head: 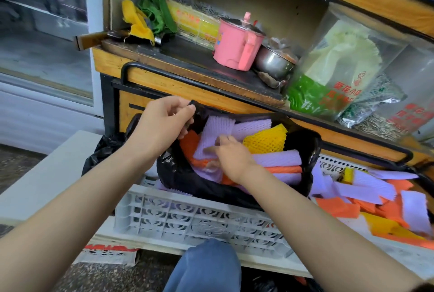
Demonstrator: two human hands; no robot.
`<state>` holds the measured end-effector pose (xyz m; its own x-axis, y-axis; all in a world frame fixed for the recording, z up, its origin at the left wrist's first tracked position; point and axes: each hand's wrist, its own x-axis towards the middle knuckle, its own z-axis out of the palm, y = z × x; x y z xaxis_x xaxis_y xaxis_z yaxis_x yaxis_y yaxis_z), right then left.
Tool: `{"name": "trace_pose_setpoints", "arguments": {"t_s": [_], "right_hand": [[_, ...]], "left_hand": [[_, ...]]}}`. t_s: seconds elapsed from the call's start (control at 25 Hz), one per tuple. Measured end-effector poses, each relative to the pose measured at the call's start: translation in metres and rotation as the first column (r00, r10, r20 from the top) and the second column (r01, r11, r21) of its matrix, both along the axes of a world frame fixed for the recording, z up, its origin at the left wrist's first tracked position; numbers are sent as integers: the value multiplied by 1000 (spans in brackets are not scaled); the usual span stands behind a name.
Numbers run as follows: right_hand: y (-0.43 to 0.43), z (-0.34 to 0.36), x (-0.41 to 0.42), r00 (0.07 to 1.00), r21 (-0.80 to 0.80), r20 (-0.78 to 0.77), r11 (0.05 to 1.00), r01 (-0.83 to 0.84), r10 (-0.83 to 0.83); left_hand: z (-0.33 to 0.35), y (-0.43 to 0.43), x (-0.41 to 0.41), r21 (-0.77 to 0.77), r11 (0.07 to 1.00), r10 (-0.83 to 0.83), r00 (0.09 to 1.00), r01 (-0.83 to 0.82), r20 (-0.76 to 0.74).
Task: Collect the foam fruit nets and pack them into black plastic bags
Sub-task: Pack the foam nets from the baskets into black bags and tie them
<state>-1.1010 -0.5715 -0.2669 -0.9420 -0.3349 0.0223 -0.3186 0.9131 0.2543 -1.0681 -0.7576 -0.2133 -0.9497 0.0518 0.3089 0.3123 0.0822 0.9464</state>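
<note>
A black plastic bag (303, 148) lies open on the white slotted crate (187, 219), stuffed with lilac, orange and yellow foam fruit nets (263, 141). My left hand (164, 120) pinches the bag's far rim and holds the mouth up. Inside the bag, my right hand (230, 155) has its fingers curled on a lilac net (209, 139), pressing into the pile. More loose foam nets (366, 195) in lilac, orange and yellow lie heaped in the crate to the right of the bag.
Behind the crate stands a wooden shelf unit with a black rail (234, 90). On it sit a pink lidded mug (237, 43), a steel pot (274, 61), cloths and clear bags of goods (333, 68). My blue-trousered knee (206, 266) is below the crate.
</note>
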Motion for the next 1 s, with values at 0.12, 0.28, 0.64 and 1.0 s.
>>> {"name": "trace_pose_setpoints", "arguments": {"t_s": [0.12,0.28,0.64,1.0], "right_hand": [[-5,1,7,990,-122,87,988,-96,107],[18,18,37,978,-75,7,975,-208,209],[178,55,148,892,-175,-448,973,-152,58],[408,-30,170,763,-521,-105,689,504,-637]], "left_hand": [[-7,1,0,-126,992,11,999,-16,-38],[-5,18,2,-388,915,23,973,-113,-230],[26,138,41,-631,706,-343,624,-322,-702],[-59,377,29,-819,549,-661,685,165,-305]]}}
